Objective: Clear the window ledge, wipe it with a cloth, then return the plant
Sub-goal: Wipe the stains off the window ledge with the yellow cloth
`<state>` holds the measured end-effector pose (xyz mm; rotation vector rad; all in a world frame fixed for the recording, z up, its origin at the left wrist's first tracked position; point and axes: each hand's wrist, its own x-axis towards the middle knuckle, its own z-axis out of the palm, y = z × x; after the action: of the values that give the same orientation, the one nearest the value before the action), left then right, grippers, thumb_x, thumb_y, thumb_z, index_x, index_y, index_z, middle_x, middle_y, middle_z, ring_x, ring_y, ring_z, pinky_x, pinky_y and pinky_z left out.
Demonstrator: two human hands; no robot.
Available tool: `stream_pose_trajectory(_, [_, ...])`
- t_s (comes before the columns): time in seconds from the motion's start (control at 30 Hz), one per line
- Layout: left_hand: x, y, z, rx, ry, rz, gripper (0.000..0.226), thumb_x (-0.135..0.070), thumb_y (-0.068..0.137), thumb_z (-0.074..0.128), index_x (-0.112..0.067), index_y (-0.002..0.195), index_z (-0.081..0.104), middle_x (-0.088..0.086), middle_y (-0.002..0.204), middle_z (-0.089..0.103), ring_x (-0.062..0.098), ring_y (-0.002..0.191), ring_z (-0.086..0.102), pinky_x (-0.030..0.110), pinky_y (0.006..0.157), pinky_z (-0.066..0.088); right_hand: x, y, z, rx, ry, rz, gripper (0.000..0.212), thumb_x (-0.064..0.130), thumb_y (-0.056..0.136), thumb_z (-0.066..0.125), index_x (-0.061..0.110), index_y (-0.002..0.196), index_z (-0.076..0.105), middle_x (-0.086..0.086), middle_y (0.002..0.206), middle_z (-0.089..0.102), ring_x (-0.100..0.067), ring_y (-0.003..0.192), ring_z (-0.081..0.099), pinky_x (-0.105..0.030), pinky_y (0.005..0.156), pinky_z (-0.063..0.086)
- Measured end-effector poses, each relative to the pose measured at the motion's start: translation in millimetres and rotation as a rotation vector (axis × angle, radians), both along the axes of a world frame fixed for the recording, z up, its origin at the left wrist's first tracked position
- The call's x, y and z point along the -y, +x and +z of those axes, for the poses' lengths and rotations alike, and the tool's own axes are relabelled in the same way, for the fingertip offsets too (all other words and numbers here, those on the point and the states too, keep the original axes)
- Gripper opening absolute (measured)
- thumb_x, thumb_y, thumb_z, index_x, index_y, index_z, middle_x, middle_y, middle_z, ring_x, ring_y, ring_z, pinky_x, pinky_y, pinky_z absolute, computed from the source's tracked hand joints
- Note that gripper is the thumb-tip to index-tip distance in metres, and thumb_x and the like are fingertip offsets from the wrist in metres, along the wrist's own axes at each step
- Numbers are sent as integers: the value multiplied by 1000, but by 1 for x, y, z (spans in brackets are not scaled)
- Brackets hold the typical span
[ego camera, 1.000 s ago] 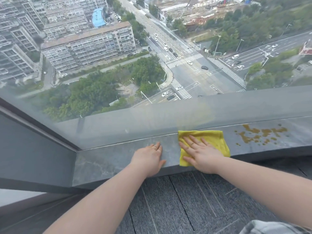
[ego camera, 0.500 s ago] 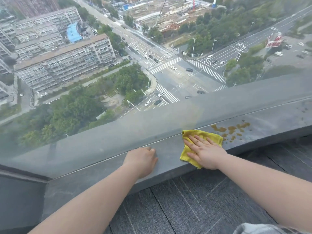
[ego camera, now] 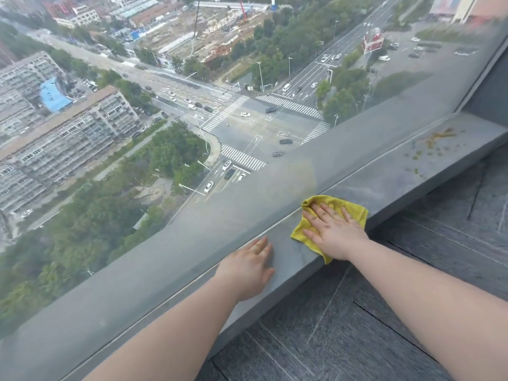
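A grey stone window ledge (ego camera: 390,177) runs diagonally from lower left to upper right below a large glass pane. A yellow cloth (ego camera: 354,210) lies flat on the ledge, and my right hand (ego camera: 332,232) presses down on it with fingers spread. My left hand (ego camera: 247,268) rests flat on the bare ledge just left of the cloth, holding nothing. Yellowish-brown stains and crumbs (ego camera: 437,138) are scattered on the ledge far to the right. No plant is in view.
The window glass (ego camera: 192,133) rises straight from the ledge's far edge, with a city far below. A dark window frame (ego camera: 483,86) closes the ledge at the upper right. Dark grey carpet tiles (ego camera: 384,312) cover the floor below the ledge.
The view has swung and tilted, so the ledge now runs diagonally. The stains that lay right beside the cloth now show far to the right of it. Both hands stay flat.
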<state>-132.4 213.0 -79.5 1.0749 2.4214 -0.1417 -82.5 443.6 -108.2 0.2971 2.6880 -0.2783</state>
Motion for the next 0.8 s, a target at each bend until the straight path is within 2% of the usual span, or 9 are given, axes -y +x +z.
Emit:
stream_pose_trajectory(0.23, [-6, -21, -14, 17, -89, -95, 76, -59, 96, 34, -24, 155, 2, -10, 163, -4, 9, 150, 0, 33, 119, 20, 8, -17, 9, 106, -37, 13, 61, 57, 98, 14, 36, 153, -2, 9, 162, -10, -12, 150, -9, -48, 121, -4])
stream_pose_trajectory(0.43, [0, -28, -5, 12, -80, -177, 77, -58, 95, 38, -21, 155, 7, -5, 163, 1, 14, 150, 7, 35, 118, 23, 11, 1, 37, 45, -28, -47, 55, 52, 101, 21, 32, 152, 19, 5, 160, 21, -15, 150, 9, -42, 121, 10])
stream_pose_trajectory(0.57, [-4, -26, 1, 27, -117, -224, 80, -58, 95, 40, -15, 155, 9, 1, 163, 4, 19, 150, 11, 40, 117, 26, 2, 19, 73, 110, 13, -107, 50, 47, 102, 27, 27, 147, 35, 4, 156, 32, -17, 149, 14, -39, 120, 18])
stream_pose_trajectory(0.67, [-3, -27, 9, 39, -120, -254, 77, -55, 96, 39, -15, 155, 11, 2, 163, 6, 21, 149, 15, 41, 115, 29, -4, 30, 104, 189, 56, -136, 51, 49, 101, 28, 30, 147, 34, 0, 157, 31, -16, 150, 13, -39, 119, 20])
stream_pose_trajectory(0.8, [0, -21, 18, 34, -136, -284, 71, -52, 98, 37, -13, 153, 16, 5, 162, 10, 25, 146, 22, 42, 110, 34, -12, 38, 139, 211, 90, -158, 50, 49, 100, 31, 31, 147, 33, 7, 153, 37, -11, 149, 13, -37, 118, 24])
